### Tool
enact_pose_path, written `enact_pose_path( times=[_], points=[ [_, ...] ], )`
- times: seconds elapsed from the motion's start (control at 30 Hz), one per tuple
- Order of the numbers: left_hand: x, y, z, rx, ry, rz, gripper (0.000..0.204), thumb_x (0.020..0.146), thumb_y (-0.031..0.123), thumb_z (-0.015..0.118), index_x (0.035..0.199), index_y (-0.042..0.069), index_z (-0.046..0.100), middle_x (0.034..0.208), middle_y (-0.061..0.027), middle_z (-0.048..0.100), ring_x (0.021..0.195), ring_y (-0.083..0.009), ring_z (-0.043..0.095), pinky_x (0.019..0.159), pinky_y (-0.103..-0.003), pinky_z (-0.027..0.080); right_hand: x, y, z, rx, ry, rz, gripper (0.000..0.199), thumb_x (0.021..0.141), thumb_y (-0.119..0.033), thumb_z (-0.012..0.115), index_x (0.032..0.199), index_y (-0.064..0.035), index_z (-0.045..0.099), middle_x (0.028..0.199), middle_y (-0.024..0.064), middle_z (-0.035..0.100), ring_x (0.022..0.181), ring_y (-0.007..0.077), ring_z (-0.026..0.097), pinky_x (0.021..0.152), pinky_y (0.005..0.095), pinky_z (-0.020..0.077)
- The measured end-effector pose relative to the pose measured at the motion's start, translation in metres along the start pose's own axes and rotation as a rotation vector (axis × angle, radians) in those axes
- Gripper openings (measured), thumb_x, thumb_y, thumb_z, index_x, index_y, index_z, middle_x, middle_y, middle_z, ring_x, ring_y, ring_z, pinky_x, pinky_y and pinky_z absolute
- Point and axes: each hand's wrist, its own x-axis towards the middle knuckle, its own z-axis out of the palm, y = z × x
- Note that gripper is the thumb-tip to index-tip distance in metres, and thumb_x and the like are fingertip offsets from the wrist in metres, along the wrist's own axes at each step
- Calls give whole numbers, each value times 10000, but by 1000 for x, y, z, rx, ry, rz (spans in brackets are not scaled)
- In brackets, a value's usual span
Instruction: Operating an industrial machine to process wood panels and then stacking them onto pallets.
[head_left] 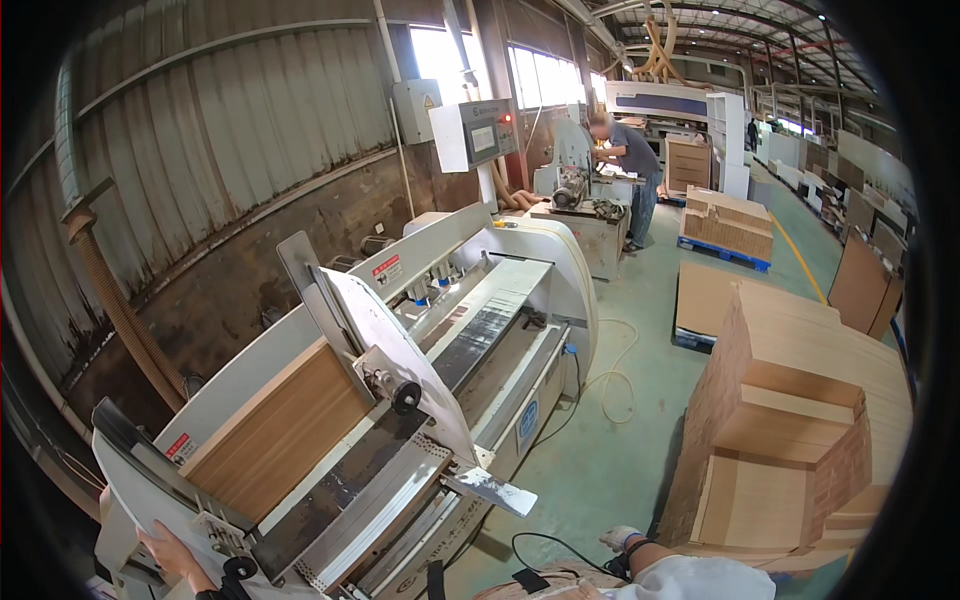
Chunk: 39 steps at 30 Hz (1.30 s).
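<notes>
My left hand (168,552) lies with fingers extended against the white side panel (125,490) at the near left end of a woodworking machine. Nothing shows in its grasp. At the lower edge, my right hand (620,541) hangs beside the tall stack of wood-grain boards (705,440). It looks pale, perhaps gloved, and its fingers are too small to make out. A wood-grain board (280,430) stands leaning inside the machine, between its two upright white panels. A black knob (406,398) sits on the middle panel.
A control box (475,137) with a screen rises behind the machine. Another person (635,160) bends over a far machine. Flat boards (725,300) and a lower stack (728,225) rest on pallets along the right. A loose hose (628,385) and dark cable (530,535) trail over the floor.
</notes>
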Motion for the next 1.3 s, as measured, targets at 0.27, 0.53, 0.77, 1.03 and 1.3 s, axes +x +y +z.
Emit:
enact_pose_path(
  times=[0.27, 0.53, 0.77, 1.03, 1.3],
  points=[
    [3, -10, 7, -1, 52, 36, 483, 835, 373, 423, 1200, 60, 375, 1093, -199, 508, 918, -367, 523, 743, -410, 421, -9, -12, -5, 39, -33, 26, 468, 765, -450, 421, 984, -70, 584, 964, 138, 587, 904, 298, 543, 788, 377, 407],
    [2, -6, 4, 12, 33, -1, 477, 835, 374, 421, 1197, 67, 374, 1088, -196, 510, 917, -370, 522, 748, -413, 420, 1, -7, -4, -1, -36, 14, 479, 774, -458, 409, 1032, -87, 566, 1074, 158, 537, 1008, 325, 491, 847, 390, 381],
    [1, -4, 3, 6, 13, -14, 480, 837, 368, 420, 1198, 56, 372, 1106, -196, 499, 938, -367, 512, 758, -409, 416, -13, -15, -10, -99, 0, -26, 461, 784, -412, 420, 1031, -47, 556, 989, 83, 592, 830, 215, 584, 757, 338, 431],
    [3, -11, 8, 29, 25, 9, 495, 841, 367, 416, 1204, 33, 372, 1136, -191, 482, 957, -359, 505, 771, -393, 414, -13, -15, -11, -88, -39, -25, 492, 791, -460, 378, 1051, -81, 555, 1116, 164, 509, 1047, 320, 465, 872, 389, 364],
    [0, -6, 5, 19, 33, 8, 497, 836, 361, 427, 1206, 35, 372, 1125, -185, 493, 936, -358, 516, 758, -393, 420, -9, -15, -14, -60, -18, 12, 499, 781, -457, 396, 1057, -73, 552, 1118, 162, 510, 1048, 322, 465, 875, 381, 363]
  ],
)
